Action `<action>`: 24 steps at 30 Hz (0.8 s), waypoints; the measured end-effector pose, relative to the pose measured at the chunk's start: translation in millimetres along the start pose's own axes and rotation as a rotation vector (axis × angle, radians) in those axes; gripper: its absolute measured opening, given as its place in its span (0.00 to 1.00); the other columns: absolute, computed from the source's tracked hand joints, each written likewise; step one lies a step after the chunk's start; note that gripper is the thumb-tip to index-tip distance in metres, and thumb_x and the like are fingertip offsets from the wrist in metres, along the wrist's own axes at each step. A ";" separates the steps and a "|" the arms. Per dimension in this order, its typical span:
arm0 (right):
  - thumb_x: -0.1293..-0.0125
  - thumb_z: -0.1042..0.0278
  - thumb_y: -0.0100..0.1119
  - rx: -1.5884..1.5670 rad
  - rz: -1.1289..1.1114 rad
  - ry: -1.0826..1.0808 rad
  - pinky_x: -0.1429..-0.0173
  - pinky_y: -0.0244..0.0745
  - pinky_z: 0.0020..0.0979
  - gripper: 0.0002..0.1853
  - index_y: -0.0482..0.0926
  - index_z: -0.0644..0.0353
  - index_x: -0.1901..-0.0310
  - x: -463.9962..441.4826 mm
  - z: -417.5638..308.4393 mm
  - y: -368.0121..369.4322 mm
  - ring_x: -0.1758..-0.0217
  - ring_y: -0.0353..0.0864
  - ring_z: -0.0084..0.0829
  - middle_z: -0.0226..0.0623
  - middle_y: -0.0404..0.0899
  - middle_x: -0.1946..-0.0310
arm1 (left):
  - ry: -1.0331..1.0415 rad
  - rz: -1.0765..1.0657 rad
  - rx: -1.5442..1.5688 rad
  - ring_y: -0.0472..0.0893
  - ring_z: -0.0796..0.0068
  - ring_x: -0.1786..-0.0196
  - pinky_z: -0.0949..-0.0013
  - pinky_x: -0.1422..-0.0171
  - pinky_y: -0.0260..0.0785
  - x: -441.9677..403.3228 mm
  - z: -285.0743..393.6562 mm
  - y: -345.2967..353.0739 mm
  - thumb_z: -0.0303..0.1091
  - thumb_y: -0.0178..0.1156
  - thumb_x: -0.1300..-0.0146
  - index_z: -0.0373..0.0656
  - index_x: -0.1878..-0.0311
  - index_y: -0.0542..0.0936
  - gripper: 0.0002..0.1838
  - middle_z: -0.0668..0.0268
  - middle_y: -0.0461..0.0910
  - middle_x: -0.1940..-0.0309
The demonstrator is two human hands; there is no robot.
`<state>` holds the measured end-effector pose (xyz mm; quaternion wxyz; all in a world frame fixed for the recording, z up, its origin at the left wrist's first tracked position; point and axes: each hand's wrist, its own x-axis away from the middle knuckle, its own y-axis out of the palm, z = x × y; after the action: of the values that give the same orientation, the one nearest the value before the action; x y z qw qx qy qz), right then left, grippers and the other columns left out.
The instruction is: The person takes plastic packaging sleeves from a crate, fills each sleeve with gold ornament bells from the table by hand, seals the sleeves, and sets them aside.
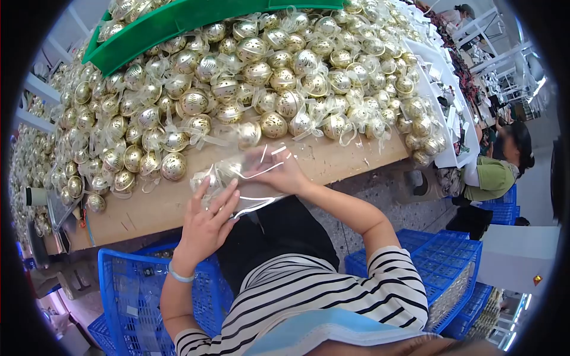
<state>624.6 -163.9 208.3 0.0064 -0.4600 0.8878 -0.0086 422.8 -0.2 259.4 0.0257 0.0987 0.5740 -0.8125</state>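
Observation:
A clear plastic bag (pixel 252 188) with shiny edges is between my hands, at the front edge of the table. My right hand (pixel 278 171) pinches its upper right part, fingers bent together. My left hand (pixel 208 222) holds its left side, with long fingers laid along the plastic and the thumb close to them. Pale gold, round shapes show blurred through the bag near the left fingertips; how many are inside I cannot tell. Just beyond the bag sit gold jingle bells (pixel 273 125) with cut-out patterns and sheer ribbons.
Heaped gold bells cover much of the brown table (pixel 347 159). A green tray (pixel 196 24) lies across the heap. A white bin (pixel 460 133) stands at right. Blue crates (pixel 133 296) flank me on both sides. Another person (pixel 496 178) sits at the far right.

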 end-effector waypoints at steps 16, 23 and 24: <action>0.40 0.63 0.74 1.313 0.206 -0.206 0.34 0.69 0.45 0.31 0.73 0.67 0.39 -48.2 -77.5 -157.9 0.37 0.72 0.51 0.51 0.79 0.43 | 0.134 -0.049 -0.095 0.62 0.53 0.20 0.52 0.40 0.66 -10.9 6.3 -0.8 0.37 0.68 0.37 0.50 0.31 0.77 0.29 0.77 0.63 0.19; 0.33 0.58 0.71 0.939 0.468 -0.111 0.38 0.73 0.40 0.28 0.73 0.67 0.40 -34.3 -116.1 -170.8 0.44 0.79 0.41 0.47 0.80 0.47 | 0.041 -0.082 0.016 0.60 0.49 0.19 0.49 0.24 0.61 -18.1 8.0 -7.2 0.35 0.70 0.39 0.46 0.33 0.76 0.30 0.74 0.68 0.22; 0.32 0.57 0.70 0.720 0.548 -0.017 0.39 0.74 0.38 0.28 0.73 0.67 0.40 -24.9 -120.7 -174.9 0.45 0.80 0.39 0.46 0.81 0.47 | 0.040 -0.089 0.029 0.59 0.49 0.19 0.49 0.23 0.60 -19.1 8.0 -8.4 0.35 0.70 0.39 0.46 0.33 0.76 0.30 0.74 0.68 0.22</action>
<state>779.5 -243.3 332.8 0.1757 -0.1763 0.9172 -0.3111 439.1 -6.2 273.3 -0.0235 0.0897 0.5664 -0.8189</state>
